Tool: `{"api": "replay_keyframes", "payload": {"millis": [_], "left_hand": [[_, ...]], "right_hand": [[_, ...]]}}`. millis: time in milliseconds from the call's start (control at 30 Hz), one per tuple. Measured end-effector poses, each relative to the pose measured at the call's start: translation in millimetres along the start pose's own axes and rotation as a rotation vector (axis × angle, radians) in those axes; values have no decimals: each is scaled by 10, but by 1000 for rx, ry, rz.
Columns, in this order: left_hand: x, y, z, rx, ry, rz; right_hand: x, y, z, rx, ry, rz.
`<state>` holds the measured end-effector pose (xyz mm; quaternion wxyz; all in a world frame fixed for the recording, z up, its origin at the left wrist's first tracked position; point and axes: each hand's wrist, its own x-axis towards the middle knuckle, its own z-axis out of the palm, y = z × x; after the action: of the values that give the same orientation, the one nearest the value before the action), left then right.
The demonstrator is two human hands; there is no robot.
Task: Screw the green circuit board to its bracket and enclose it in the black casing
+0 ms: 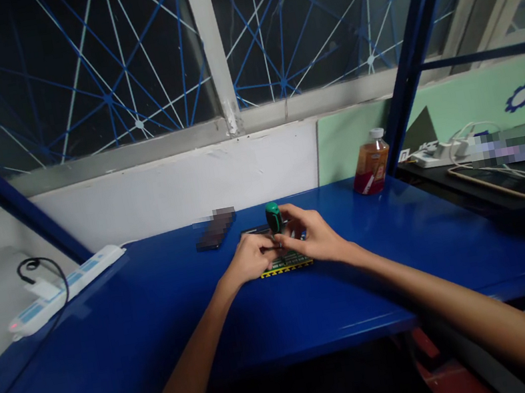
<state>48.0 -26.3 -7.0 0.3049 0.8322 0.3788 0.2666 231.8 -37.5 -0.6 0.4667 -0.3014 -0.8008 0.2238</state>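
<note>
A screwdriver [274, 219] with a green and black handle stands nearly upright, handle up, between my hands. My right hand [314, 235] curls around it from the right, thumb and fingers closed near the lower handle and shaft. From the left, my left hand [251, 256] is closed, its fingertips meeting the right thumb close to the shaft; what they pinch is hidden. Under both hands lies a green tray-like case [290, 261] with rows of small pieces and a yellow front edge. The screwdriver's tip is covered by my fingers.
A dark flat phone-like object [215, 230] lies behind on the blue table [208, 348]. To the left is a white power strip [73, 287] with a black cable. At the back right stands a drink bottle [371, 164]; beyond it, a phone [503, 180] and cables rest on a black surface.
</note>
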Motion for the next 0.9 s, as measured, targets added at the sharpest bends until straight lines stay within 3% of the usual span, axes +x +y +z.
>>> {"api": "replay_keyframes", "payload": {"millis": [200, 400, 567, 733, 900], "left_hand": [[42, -76, 5, 128, 34, 79], [19, -81, 10, 182, 25, 23], [-26, -10, -95, 229, 116, 52], [-50, -65, -322, 287, 274, 87], [-72, -210, -411, 392, 218, 14]], "right_hand": [[-8, 7, -14, -62, 13, 29], [-21, 4, 2, -123, 66, 37], [2, 24, 1, -77, 166, 58], [55, 148, -227, -130, 343, 118], [70, 489, -575, -417, 352, 254]]}}
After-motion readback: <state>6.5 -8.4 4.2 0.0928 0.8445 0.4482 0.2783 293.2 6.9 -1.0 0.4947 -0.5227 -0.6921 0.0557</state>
